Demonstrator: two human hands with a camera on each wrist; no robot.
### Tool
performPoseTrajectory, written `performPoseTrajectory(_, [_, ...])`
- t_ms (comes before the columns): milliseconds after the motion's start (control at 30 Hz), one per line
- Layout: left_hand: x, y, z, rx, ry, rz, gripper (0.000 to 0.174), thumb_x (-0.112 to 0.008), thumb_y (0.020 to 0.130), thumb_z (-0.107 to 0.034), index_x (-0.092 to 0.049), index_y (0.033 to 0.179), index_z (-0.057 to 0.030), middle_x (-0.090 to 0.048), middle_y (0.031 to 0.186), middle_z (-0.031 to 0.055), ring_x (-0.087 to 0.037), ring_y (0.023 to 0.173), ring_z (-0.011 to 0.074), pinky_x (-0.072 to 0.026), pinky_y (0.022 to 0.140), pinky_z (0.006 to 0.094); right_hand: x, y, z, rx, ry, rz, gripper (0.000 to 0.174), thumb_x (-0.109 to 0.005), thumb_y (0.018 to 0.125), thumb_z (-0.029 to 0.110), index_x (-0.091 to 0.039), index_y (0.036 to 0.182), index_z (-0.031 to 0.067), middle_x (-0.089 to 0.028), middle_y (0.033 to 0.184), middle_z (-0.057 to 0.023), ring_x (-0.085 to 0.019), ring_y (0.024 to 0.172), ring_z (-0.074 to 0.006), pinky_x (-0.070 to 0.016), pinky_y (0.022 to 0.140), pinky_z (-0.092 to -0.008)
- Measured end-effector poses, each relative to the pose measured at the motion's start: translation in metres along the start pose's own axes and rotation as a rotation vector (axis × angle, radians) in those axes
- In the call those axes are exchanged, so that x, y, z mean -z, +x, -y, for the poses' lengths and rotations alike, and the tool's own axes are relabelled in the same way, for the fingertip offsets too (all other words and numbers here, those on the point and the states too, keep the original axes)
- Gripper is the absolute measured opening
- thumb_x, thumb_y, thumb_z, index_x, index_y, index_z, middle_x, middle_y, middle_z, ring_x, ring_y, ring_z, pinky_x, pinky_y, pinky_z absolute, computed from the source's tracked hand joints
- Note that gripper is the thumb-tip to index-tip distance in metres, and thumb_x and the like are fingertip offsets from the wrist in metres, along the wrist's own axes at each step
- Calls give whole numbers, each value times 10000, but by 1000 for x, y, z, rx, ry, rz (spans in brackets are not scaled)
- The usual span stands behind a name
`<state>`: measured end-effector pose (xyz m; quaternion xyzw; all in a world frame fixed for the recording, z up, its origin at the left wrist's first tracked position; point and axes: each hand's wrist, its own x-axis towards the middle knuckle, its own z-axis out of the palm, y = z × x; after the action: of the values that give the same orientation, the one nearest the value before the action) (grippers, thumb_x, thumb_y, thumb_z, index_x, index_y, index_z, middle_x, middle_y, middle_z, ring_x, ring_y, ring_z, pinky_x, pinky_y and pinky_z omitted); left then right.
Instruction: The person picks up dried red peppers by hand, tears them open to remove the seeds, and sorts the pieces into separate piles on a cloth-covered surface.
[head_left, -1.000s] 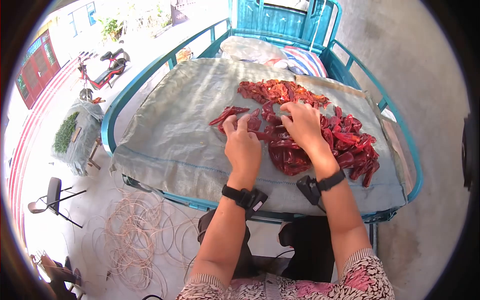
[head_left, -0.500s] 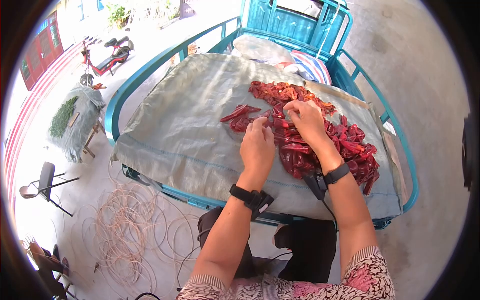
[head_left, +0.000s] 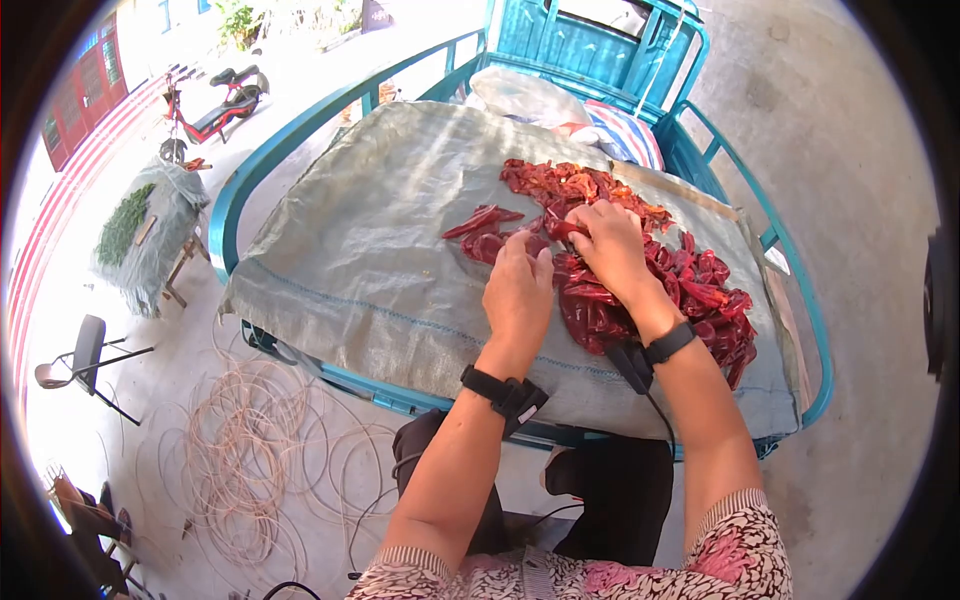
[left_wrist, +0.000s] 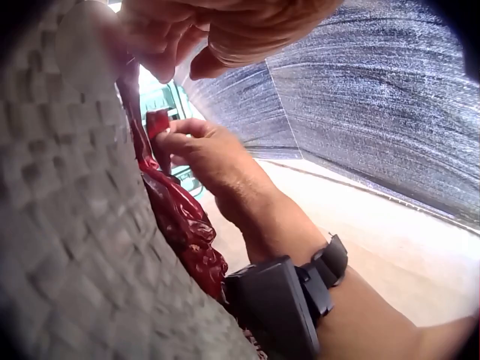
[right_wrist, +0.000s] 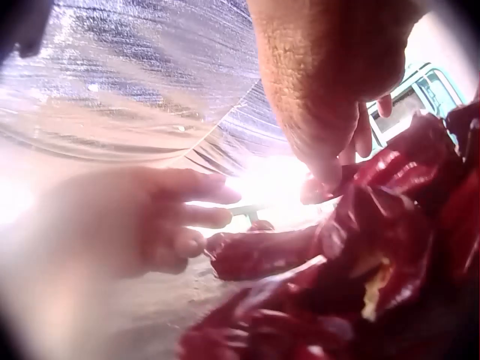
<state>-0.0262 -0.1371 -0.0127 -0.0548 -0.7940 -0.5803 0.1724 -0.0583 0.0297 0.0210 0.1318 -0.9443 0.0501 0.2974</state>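
Observation:
My right hand (head_left: 612, 250) pinches a dark red dried chili pepper (head_left: 566, 230) between thumb and fingers; in the left wrist view this pepper (left_wrist: 157, 122) stands up from the fingertips. The main heap of glossy red peppers (head_left: 710, 290) spreads under and beside that hand. My left hand (head_left: 518, 292) hovers at the near side of a few separate peppers (head_left: 484, 220), its fingers loosely bent and nothing seen in them. In the right wrist view the left hand's fingers (right_wrist: 202, 217) reach close to the tip of a pepper (right_wrist: 262, 251).
A grey woven sheet (head_left: 370, 240) covers the bed of a teal cargo tricycle with side rails (head_left: 228, 205). More orange-red pepper pieces (head_left: 570, 182) lie farther back. Sacks (head_left: 530, 95) sit behind the sheet. On the ground are coiled strands (head_left: 240, 450) and a chair (head_left: 88, 350).
The right hand, earlier with spread, bent fingers over the heap, now holds a pepper. The left hand has drawn slightly back and its fingers are closer together. The head view has shifted a little.

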Motion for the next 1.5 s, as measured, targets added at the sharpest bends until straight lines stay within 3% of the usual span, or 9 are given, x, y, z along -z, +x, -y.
performPoseTrajectory(133, [0, 1, -3, -76, -93, -53, 299, -658, 960, -229, -617, 1181, -31, -693, 823, 120, -679, 760, 278, -521, 697, 391, 28, 1, 25, 186, 462, 90, 205, -733, 808, 114, -681, 1004, 87, -657, 927, -91, -611, 953, -314, -455, 851, -457])
performPoseTrajectory(600, [-2, 6, 11, 133, -46, 72, 328, -652, 918, -148, -614, 1242, -113, -676, 926, 111, -671, 850, 302, -523, 744, 430, -22, 13, -3, -18, -167, 229, 223, -673, 872, 224, -693, 1092, 191, -707, 1017, -91, -647, 1007, -309, -413, 888, -492])
performPoseTrajectory(700, [-3, 6, 10, 63, 44, -14, 347, -655, 916, -144, -625, 1249, -49, -629, 702, 56, -621, 656, 199, -503, 666, 365, -34, 15, -12, -29, -77, 244, 152, -671, 872, 211, -688, 1012, 156, -710, 920, -98, -677, 907, -314, -441, 838, -481])
performPoseTrajectory(900, [6, 6, 3, 50, 30, 139, 404, -649, 897, -117, -582, 1294, -87, -659, 1106, 134, -672, 967, 335, -532, 801, 436, 1, 19, 1, -163, 232, 53, 121, -671, 883, 159, -662, 982, 90, -709, 815, -110, -691, 757, -283, -504, 702, -384])
performPoseTrajectory(1033, [-1, 5, 6, -127, -73, 16, 500, -656, 879, -89, -551, 1367, -111, -630, 1241, 137, -661, 1053, 347, -536, 852, 434, 43, 9, 25, -213, 749, 233, 159, -676, 946, 173, -654, 1044, 51, -667, 797, -30, -606, 743, -104, -478, 694, -277])
performPoseTrajectory(1133, [-2, 6, 8, -251, -70, 7, 550, -678, 871, -95, -529, 1401, -109, -611, 1281, 144, -665, 1008, 347, -538, 848, 431, 46, 0, 22, -252, 1120, 339, 161, -641, 973, 177, -645, 1059, 40, -654, 811, -10, -611, 786, -78, -484, 698, -275])
performPoseTrajectory(1233, [6, 3, 3, -186, 80, 82, 576, -711, 871, -129, -517, 1412, -87, -600, 1281, 158, -675, 922, 338, -539, 823, 425, 46, -1, 3, -272, 1077, 260, 177, -636, 965, 204, -654, 1078, 69, -675, 852, -46, -649, 811, -152, -501, 714, -318])
performPoseTrajectory(1367, [7, 0, -5, 4, 143, 52, 605, -723, 867, -157, -499, 1423, -75, -571, 1301, 176, -645, 1085, 366, -529, 883, 439, 44, -16, -19, -65, 103, 345, 238, -668, 893, 242, -695, 1118, 170, -709, 1021, -86, -637, 989, -335, -459, 894, -450])
performPoseTrajectory(1500, [7, -1, -6, 37, 139, 48, 612, -729, 860, -170, -503, 1418, -67, -566, 1271, 185, -612, 1146, 380, -517, 923, 444, 29, -32, -12, -11, -127, 324, 238, -709, 862, 229, -705, 1094, 177, -680, 1108, -51, -570, 1094, -278, -352, 1005, -440])
